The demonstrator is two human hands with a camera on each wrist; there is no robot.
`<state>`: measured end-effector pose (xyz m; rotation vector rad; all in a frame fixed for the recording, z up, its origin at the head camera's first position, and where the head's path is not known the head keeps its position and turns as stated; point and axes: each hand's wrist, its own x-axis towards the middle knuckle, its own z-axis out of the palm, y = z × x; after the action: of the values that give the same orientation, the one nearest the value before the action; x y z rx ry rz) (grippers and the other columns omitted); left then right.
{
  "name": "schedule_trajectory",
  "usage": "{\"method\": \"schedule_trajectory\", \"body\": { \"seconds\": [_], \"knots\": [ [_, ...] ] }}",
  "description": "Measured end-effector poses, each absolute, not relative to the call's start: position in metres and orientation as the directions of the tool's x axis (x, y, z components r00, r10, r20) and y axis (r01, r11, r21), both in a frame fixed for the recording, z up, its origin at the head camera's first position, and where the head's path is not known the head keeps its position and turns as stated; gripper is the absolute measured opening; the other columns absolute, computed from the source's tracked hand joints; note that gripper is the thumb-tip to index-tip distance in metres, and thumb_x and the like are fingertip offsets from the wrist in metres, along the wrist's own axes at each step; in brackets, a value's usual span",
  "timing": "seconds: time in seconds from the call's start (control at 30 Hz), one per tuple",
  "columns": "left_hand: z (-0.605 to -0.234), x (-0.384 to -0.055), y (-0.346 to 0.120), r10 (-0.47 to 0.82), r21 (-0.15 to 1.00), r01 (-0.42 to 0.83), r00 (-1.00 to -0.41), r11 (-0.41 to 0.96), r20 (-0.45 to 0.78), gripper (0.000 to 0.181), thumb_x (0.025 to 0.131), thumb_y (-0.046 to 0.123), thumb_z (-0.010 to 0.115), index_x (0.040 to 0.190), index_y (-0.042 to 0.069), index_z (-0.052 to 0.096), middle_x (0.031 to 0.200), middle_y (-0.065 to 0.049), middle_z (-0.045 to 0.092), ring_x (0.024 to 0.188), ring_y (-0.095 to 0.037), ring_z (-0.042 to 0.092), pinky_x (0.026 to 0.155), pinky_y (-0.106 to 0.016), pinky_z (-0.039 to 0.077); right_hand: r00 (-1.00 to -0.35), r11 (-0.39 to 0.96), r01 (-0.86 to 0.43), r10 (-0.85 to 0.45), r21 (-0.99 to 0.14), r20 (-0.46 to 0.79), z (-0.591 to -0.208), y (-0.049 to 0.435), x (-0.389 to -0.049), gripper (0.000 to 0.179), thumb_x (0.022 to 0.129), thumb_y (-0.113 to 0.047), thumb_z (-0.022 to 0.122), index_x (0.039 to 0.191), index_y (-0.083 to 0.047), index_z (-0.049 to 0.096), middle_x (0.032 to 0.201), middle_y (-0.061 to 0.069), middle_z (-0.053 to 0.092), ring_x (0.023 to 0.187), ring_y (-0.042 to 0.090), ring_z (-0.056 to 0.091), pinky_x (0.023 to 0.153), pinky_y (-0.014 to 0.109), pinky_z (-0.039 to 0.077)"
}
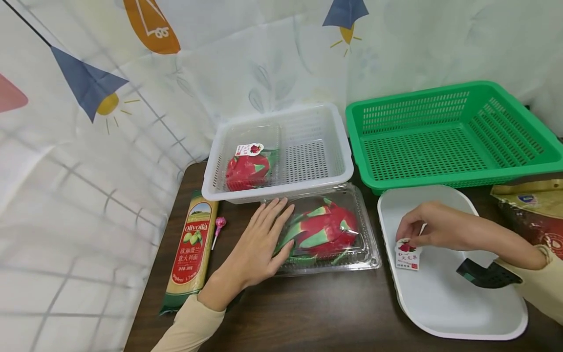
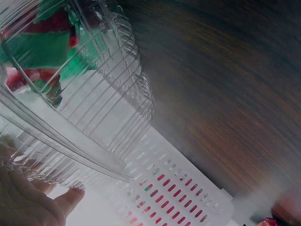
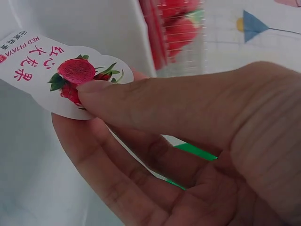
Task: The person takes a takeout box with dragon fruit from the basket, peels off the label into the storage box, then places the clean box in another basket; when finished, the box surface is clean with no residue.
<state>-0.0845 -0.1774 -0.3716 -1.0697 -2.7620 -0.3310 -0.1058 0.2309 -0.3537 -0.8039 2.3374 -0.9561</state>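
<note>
My right hand (image 1: 424, 225) pinches a small white fruit label (image 1: 406, 254) between thumb and fingers, over the white tray (image 1: 466, 308). Seen in the right wrist view, the label (image 3: 80, 75) carries a red pitaya picture and red lettering, with the thumb (image 3: 108, 96) across the picture. A clear lidded plastic box (image 1: 365, 239) holding a red and green dragon fruit (image 1: 327, 227) lies on the dark table. On the left side of this box rests my left hand (image 1: 259, 244), its fingers extended and spread. The left wrist view shows its fingertips at the ribbed box wall (image 2: 108, 113).
A white basket (image 1: 343, 166) behind holds another boxed dragon fruit (image 1: 248, 171), with a similar label (image 1: 249, 149) on its lid. Right of it stands a green basket (image 1: 365, 176). Spaghetti (image 1: 191, 244) and a pink lollipop (image 1: 220, 223) lie left; a gold-and-red bag (image 1: 534, 205) stands far right.
</note>
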Motion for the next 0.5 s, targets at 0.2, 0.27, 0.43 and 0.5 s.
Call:
{"method": "schedule_trajectory", "body": {
  "seconds": [0.2,0.27,0.43,0.5],
  "knots": [
    [-0.372,-0.085,-0.177,0.645,0.140,0.680,-0.730,0.720,0.228,0.071,0.102,0.038,0.057,0.160,0.003,0.036,0.166,-0.019,0.033,0.156,-0.035,0.026,0.126,-0.057,0.019,-0.703,0.583,-0.338,-0.679,-0.739,-0.213,-0.364,0.228,-0.111,0.020,0.087,0.007,0.076,0.096,-0.010,0.079,0.088,-0.011,0.072,0.077,0.003,0.062,0.071,0.025,0.058],
    [-0.373,-0.085,-0.178,0.647,0.138,0.683,-0.726,0.717,0.232,0.071,0.102,0.037,0.057,0.161,0.003,0.036,0.166,-0.019,0.033,0.156,-0.035,0.026,0.126,-0.057,0.020,-0.709,0.584,-0.336,-0.674,-0.739,-0.210,-0.366,0.228,-0.112,0.020,0.087,0.008,0.075,0.096,-0.010,0.079,0.087,-0.011,0.072,0.077,0.003,0.062,0.071,0.025,0.058],
    [-0.372,-0.085,-0.177,0.648,0.140,0.685,-0.725,0.715,0.233,0.072,0.102,0.038,0.058,0.161,0.003,0.035,0.167,-0.018,0.032,0.157,-0.035,0.025,0.126,-0.057,0.020,-0.730,0.596,-0.352,-0.657,-0.721,-0.187,-0.371,0.225,-0.112,0.018,0.086,0.008,0.078,0.095,-0.008,0.079,0.086,-0.011,0.072,0.077,0.003,0.062,0.070,0.025,0.058],
    [-0.372,-0.085,-0.177,0.646,0.143,0.682,-0.728,0.718,0.228,0.073,0.102,0.038,0.058,0.161,0.004,0.035,0.167,-0.017,0.032,0.157,-0.035,0.025,0.126,-0.056,0.019,-0.735,0.605,-0.355,-0.652,-0.713,-0.187,-0.374,0.224,-0.112,0.018,0.085,0.008,0.078,0.095,-0.007,0.078,0.086,-0.010,0.072,0.076,0.004,0.062,0.069,0.025,0.058]
  ]
}}
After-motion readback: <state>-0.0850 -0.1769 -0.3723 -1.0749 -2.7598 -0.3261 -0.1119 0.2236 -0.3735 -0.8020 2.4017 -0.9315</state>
